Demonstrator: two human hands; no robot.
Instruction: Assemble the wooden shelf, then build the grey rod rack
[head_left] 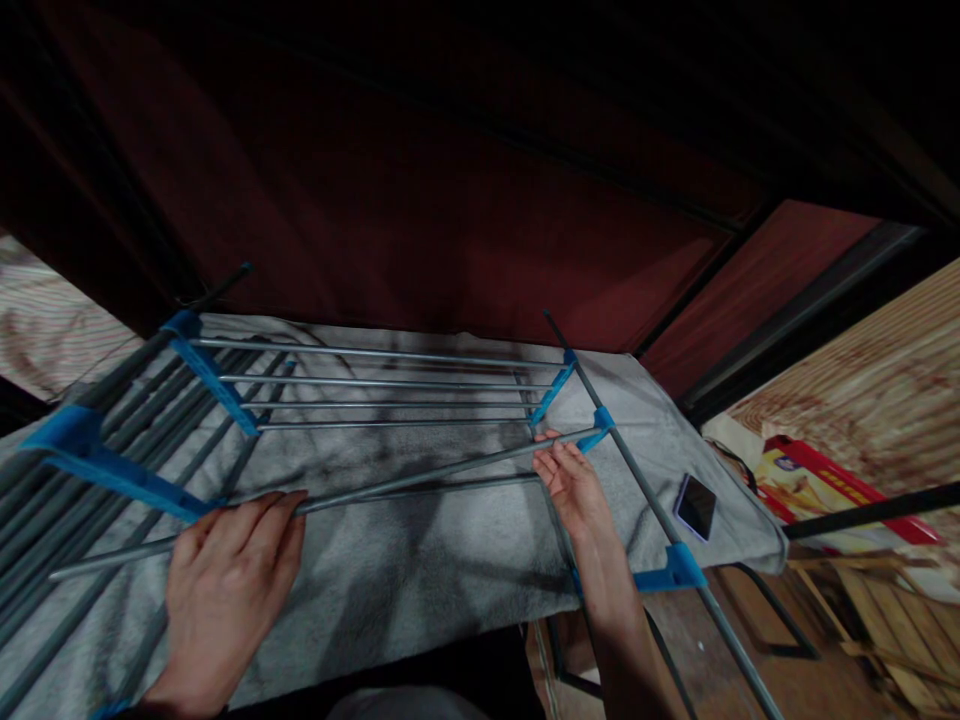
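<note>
A partly built rack of grey metal tubes and blue plastic brackets stands over a grey cloth. My left hand (pixel 236 570) is closed around a long grey tube (pixel 420 478), near the lower blue bracket (pixel 142 475) on the left. The tube slants up to the right, and its far end meets a blue bracket (pixel 596 430) on the right side frame. Just short of that bracket, my right hand (pixel 566 480) pinches the tube from below with bent fingers. Behind it, several parallel tubes (pixel 397 383) span two other blue brackets (pixel 214 375).
Another blue bracket (pixel 671 570) sits lower on the right frame pole (pixel 652 500). A phone (pixel 696 506) lies on the grey cloth (pixel 450 570). Past the edge are a red and yellow package (pixel 817 485) and a wooden stool (pixel 885 620). Dark red panels (pixel 450 200) rise behind.
</note>
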